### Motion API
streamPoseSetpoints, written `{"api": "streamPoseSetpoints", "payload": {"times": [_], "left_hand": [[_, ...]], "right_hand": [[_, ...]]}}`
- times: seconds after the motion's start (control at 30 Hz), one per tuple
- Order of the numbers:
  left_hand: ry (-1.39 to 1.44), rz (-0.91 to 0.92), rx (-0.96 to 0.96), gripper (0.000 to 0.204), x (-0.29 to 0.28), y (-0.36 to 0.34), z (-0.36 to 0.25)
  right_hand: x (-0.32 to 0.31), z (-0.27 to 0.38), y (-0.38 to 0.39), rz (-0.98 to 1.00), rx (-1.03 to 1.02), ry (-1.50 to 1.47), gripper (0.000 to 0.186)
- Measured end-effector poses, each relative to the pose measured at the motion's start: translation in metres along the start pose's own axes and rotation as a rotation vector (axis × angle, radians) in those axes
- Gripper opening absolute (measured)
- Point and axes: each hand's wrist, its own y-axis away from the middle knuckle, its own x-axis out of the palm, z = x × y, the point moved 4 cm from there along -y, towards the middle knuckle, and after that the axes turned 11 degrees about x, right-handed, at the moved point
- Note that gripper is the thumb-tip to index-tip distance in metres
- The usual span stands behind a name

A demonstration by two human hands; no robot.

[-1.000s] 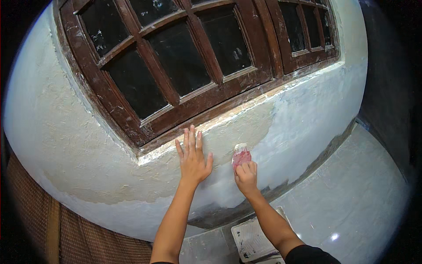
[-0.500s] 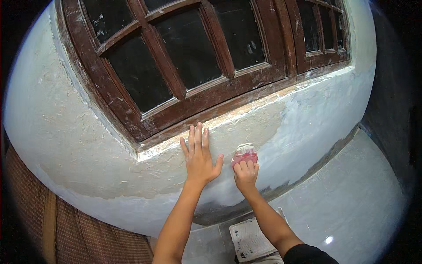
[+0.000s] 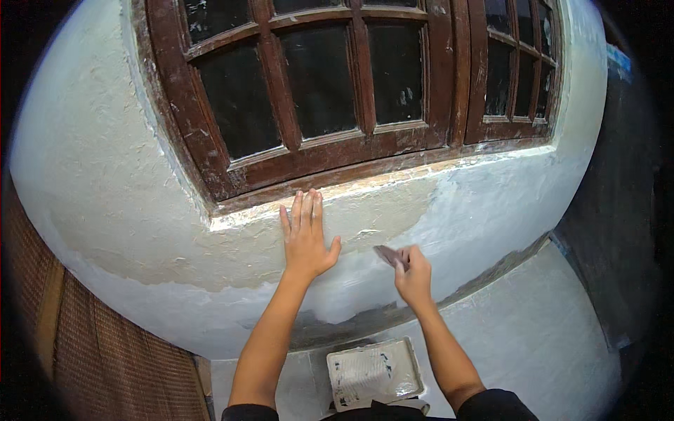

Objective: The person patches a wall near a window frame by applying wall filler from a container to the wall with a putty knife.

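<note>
My left hand (image 3: 307, 238) lies flat, fingers together, on the rough white plastered wall (image 3: 126, 210) just under the sill of a dark brown wooden window (image 3: 330, 91). My right hand (image 3: 413, 275) is to its right, a little lower, pinching a small pinkish-brown piece of sandpaper (image 3: 388, 255) against the wall. The plaster around both hands looks partly smooth and greyish, partly beige.
A white paint tray (image 3: 375, 372) lies on the floor below, between my forearms. A woven brown panel (image 3: 84, 351) stands at the lower left. The pale floor (image 3: 547, 330) spreads to the lower right, with a dark wall (image 3: 618, 210) at the far right.
The view has shifted so the window sits higher and more level. My right hand moved slightly down and right with the sandpaper, which now shows edge-on. My left hand stays flat on the wall.
</note>
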Motion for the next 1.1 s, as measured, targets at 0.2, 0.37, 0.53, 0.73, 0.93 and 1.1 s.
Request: {"api": "streamPoseSetpoints", "payload": {"times": [0.2,0.37,0.53,0.73,0.93,1.1], "left_hand": [[-0.04,0.008,-0.023,0.097,-0.001,-0.001,-0.001],[-0.058,-0.009,-0.025,0.094,0.002,-0.005,-0.006],[-0.092,-0.015,-0.043,0.093,0.002,-0.003,-0.003],[-0.077,-0.032,-0.033,0.093,0.004,-0.006,-0.005],[-0.061,-0.024,-0.031,0.096,0.002,-0.004,-0.004],[-0.047,-0.021,-0.028,0.096,0.003,-0.007,-0.008]], "right_hand": [[-0.002,0.001,-0.03,0.044,0.025,-0.089,0.027],[0.027,-0.058,-0.014,0.047,0.433,-0.595,0.027],[0.031,-0.041,-0.023,0.088,0.339,-0.329,0.02],[0.027,-0.009,-0.062,0.094,-0.094,-0.059,0.02],[0.01,-0.005,-0.059,0.019,0.092,-0.211,0.017],[0.02,-0.013,-0.063,0.008,-0.184,0.042,0.017]]}}
